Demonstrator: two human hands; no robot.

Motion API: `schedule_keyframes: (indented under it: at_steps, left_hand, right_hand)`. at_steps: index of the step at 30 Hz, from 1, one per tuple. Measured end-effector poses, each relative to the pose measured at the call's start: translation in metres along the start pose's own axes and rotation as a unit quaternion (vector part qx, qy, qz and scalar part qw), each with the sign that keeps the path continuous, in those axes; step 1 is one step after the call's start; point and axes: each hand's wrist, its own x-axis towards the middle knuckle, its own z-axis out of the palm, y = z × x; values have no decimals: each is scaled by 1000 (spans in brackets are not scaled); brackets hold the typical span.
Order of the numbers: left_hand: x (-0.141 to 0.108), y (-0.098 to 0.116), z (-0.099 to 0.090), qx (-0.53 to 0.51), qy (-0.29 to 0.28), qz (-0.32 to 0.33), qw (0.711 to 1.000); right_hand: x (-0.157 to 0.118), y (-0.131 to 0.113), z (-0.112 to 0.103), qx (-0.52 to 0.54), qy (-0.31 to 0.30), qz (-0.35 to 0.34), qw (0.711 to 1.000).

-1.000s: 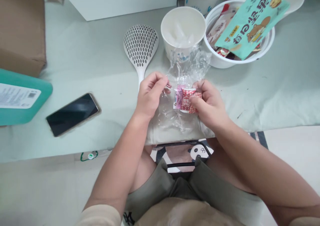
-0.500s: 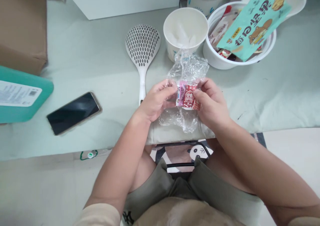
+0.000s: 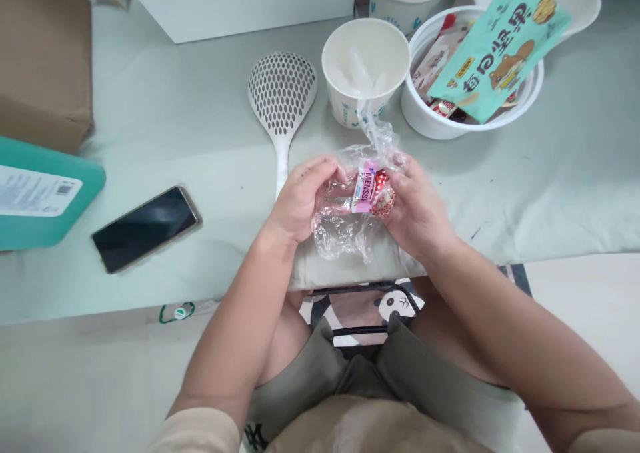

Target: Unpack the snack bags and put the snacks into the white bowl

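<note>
Both hands work at the table's front edge over a crumpled clear plastic wrap. My left hand is closed on the wrap's left part, its fingers curled behind the film. My right hand pinches small wrapped candies from the right. A pink-and-white candy packet lies between the hands, and a red-and-white candy packet sits beside it against my right thumb. Beyond them stands a white paper cup, with a twisted tail of the film reaching over its rim.
A perforated skimmer lies left of the cup. On the right, a white tub holds packets and a teal snack bag. Stacked cups stand behind. A phone, a green container and a cardboard box are at the left.
The candies have turned in my hands, so the pink packet shows more and the red one less. The film has bunched narrower near the cup. The view has shifted slightly.
</note>
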Motion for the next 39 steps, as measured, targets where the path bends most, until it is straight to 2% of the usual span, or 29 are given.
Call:
schedule_keyframes:
  at_steps: [7, 9, 12, 19, 24, 29, 33, 39]
  left_hand:
    - [-3, 0, 2, 2, -63, 2, 998]
    - [-3, 0, 2, 3, -62, 1, 998]
    - [0, -2, 0, 2, -21, 7, 1000]
    - [7, 2, -5, 5, 81, -3, 997]
    - [6, 4, -4, 47, 150, -17, 987]
    - [6, 5, -2, 103, 190, -15, 976]
    - [4, 3, -2, 147, 192, -9, 970]
    - [-2, -5, 2, 249, 171, 0, 953]
  right_hand:
    - [2, 4, 1, -3, 52, -22, 998]
    - [3, 4, 2, 8, 61, -11, 998]
    - [5, 4, 1, 25, 68, 0, 997]
    - [6, 1, -12, -25, 40, -52, 998]
    - [10, -4, -15, 0, 103, -97, 990]
    - [18, -7, -24, -95, 184, -154, 966]
    - [18, -13, -29, -195, 194, -118, 954]
    - [13, -21, -34, -319, 217, -92, 918]
